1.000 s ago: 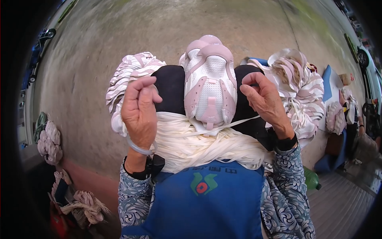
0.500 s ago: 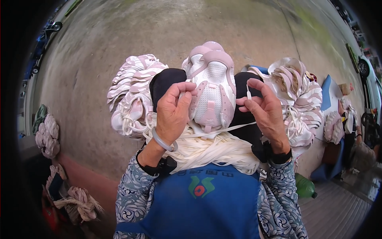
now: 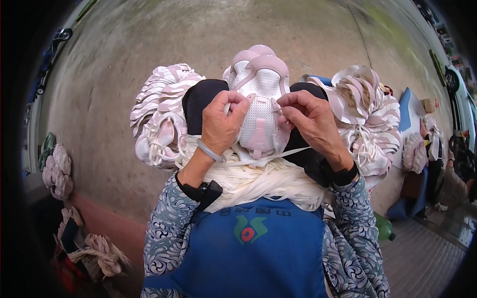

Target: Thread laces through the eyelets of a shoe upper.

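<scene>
Bare grey concrete floor (image 3: 149, 44) filled the background, w/ a brick-red strip (image 3: 107, 218) along its lower left edge and grey decking (image 3: 422, 258) at lower right. Largest thing in view was the blue apron bib (image 3: 258, 253) w/ a red-and-green emblem, worn over blue-and-white patterned sleeves (image 3: 164, 233). Above it, across the lap, lay a thick bundle of cream-white flat shoelaces (image 3: 258, 184), spread approx. wrist to wrist. Two stacks of pink-and-white shoe uppers flanked the knees: one stack on the left (image 3: 159, 104), a bigger one on the right (image 3: 370, 114), w/ loose laces hanging from both. More bundles of the same sat further off at far left (image 3: 57, 169) and far right (image 3: 415, 149).

Centre frame, btwn the black-clad knees (image 3: 201, 97), stood the pink-and-white mesh shoe upper (image 3: 261, 79), toe end pointing away, tongue end just above the lace bundle. The left hand (image 3: 223, 121) was curled against the upper's left eyelet edge, fingers bent in and thumb pressed to it, gripping that side; a pale translucent bangle (image 3: 208, 150) and black wrist strap sat on that forearm. The right hand (image 3: 308, 116) was closed in a pinch at the right eyelet edge, thumb and forefinger together on a single white shoelace (image 3: 278, 156), which ran from the fingers down and across under the upper's tongue. Lace tip itself: hidden by fingers, cannot tell.
</scene>
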The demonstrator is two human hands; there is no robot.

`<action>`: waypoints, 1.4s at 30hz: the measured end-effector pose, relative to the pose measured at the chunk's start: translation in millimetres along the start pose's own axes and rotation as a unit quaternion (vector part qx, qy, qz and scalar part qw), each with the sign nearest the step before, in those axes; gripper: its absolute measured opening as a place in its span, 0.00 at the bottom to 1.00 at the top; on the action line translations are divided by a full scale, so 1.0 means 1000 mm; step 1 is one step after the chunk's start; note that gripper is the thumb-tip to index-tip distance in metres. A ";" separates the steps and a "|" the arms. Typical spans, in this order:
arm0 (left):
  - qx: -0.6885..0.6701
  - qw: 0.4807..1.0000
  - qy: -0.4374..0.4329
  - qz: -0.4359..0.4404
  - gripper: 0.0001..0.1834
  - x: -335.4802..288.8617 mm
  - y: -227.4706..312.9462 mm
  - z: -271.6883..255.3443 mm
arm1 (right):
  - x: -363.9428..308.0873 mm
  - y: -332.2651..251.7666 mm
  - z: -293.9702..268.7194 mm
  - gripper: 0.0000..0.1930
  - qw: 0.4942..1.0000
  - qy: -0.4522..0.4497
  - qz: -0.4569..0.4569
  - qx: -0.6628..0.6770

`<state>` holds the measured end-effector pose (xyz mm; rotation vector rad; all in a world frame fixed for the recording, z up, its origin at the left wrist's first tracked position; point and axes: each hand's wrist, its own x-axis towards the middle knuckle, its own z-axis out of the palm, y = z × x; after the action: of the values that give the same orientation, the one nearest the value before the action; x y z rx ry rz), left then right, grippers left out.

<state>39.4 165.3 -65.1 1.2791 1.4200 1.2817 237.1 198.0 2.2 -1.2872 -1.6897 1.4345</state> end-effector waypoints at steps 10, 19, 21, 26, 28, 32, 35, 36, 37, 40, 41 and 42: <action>0.017 0.998 0.034 0.057 0.09 -0.003 -0.015 -0.002 | 0.001 0.013 0.000 0.06 0.955 0.075 -0.139 -0.251; 0.001 0.999 0.024 0.034 0.08 -0.004 -0.010 -0.002 | 0.012 0.008 0.012 0.05 0.945 0.072 -0.160 -0.277; 0.010 0.998 0.019 0.058 0.08 -0.004 -0.009 0.000 | 0.012 0.004 0.013 0.05 0.945 0.066 -0.156 -0.279; 0.033 0.996 0.019 0.081 0.08 0.000 -0.004 0.001 | 0.013 -0.001 0.016 0.05 0.943 0.057 -0.149 -0.292; 0.037 0.995 0.023 0.087 0.08 0.001 -0.005 0.001 | 0.014 -0.001 0.016 0.05 0.939 0.054 -0.145 -0.308; 0.054 0.994 0.021 0.092 0.09 0.000 -0.004 0.000 | 0.016 -0.003 0.017 0.04 0.938 0.052 -0.133 -0.317; 0.085 0.986 0.013 0.140 0.09 0.006 0.005 0.000 | 0.017 -0.002 0.018 0.05 0.934 0.052 -0.151 -0.320; 0.109 0.978 0.003 0.179 0.09 0.009 0.008 0.000 | 0.016 -0.002 0.017 0.05 0.945 0.050 -0.131 -0.297; 0.108 0.978 0.005 0.181 0.09 0.013 0.009 0.000 | 0.017 -0.001 0.018 0.05 0.955 0.047 -0.111 -0.272; 0.146 0.972 -0.044 0.177 0.08 0.021 0.013 -0.003 | 0.016 -0.001 0.021 0.04 0.944 0.060 -0.133 -0.296; 0.166 0.965 -0.066 0.190 0.08 0.022 0.015 -0.005 | 0.016 -0.001 0.022 0.04 0.932 0.068 -0.154 -0.321; 0.187 0.957 -0.087 0.202 0.08 0.024 0.018 -0.007 | 0.016 0.000 0.023 0.04 0.927 0.070 -0.165 -0.329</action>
<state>31.7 187.2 -45.4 1.9686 1.3565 1.1470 210.7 203.6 -6.0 -1.2972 -2.2504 0.5721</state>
